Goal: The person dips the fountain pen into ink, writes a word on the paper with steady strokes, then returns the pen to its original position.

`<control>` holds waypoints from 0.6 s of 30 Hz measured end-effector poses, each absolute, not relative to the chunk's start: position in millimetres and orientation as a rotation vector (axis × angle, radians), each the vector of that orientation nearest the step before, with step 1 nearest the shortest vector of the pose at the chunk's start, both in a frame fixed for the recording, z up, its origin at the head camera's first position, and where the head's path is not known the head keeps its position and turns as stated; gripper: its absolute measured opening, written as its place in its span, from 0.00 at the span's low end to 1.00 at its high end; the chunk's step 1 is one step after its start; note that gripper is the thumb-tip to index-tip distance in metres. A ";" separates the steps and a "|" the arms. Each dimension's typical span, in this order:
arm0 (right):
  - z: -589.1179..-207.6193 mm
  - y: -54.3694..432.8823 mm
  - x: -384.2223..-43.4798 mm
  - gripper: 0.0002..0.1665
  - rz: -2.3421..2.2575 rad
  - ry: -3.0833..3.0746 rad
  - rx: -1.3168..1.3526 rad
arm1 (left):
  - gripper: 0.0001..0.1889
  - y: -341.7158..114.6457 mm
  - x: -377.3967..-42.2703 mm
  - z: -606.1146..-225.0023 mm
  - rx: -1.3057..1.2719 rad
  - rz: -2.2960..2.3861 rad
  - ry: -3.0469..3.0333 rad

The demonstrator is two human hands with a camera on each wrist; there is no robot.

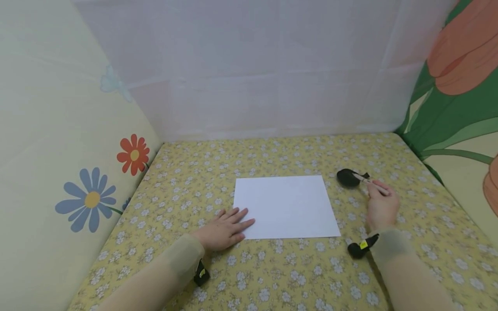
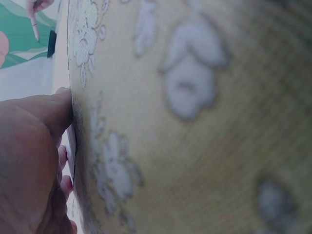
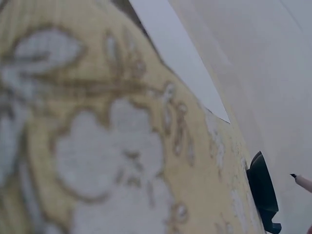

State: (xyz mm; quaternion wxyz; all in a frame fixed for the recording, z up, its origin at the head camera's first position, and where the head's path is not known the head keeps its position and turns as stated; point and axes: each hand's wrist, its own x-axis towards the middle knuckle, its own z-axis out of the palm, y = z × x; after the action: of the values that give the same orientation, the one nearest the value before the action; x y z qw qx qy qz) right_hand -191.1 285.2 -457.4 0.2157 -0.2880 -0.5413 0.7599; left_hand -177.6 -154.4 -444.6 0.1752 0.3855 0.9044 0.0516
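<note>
A blank white sheet of paper (image 1: 288, 207) lies on the flowered cloth. My left hand (image 1: 222, 229) rests on its lower left corner, fingers spread and straight. In the left wrist view, that hand's thumb (image 2: 58, 109) lies low against the surface. My right hand (image 1: 383, 209) pinches a slim brush (image 1: 378, 187) with a pale handle, held to the right of the paper. Its dark pointed tip shows in the right wrist view, where the brush (image 3: 304, 184) appears just apart from a small black dish (image 3: 263, 187). What the dish (image 1: 346, 179) holds cannot be made out.
The yellow flowered tablecloth (image 1: 186, 172) covers the table. A pale curtain (image 1: 249, 73) hangs behind it. Cloth walls with printed flowers stand at the left (image 1: 35, 108) and right (image 1: 474, 108). A black camera (image 1: 357, 249) is strapped to the right wrist.
</note>
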 end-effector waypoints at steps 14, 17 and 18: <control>-455.9 281.7 -192.5 0.24 2.086 -1.543 -0.759 | 0.28 -154.6 -176.6 -443.5 1.087 0.149 2.561; -454.6 282.3 -191.5 0.24 2.111 -1.545 -0.767 | 0.28 -154.7 -177.3 -444.4 1.088 0.150 2.562; -454.4 282.6 -191.2 0.25 2.111 -1.556 -0.769 | 0.28 -154.8 -177.5 -444.5 1.088 0.150 2.562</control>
State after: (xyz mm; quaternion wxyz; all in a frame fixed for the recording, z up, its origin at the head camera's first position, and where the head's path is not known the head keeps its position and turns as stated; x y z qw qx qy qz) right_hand -191.2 282.6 -454.4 0.2031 -0.2755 -0.5575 0.7563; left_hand -177.5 -154.8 -444.5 0.1760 0.3842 0.9047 0.0530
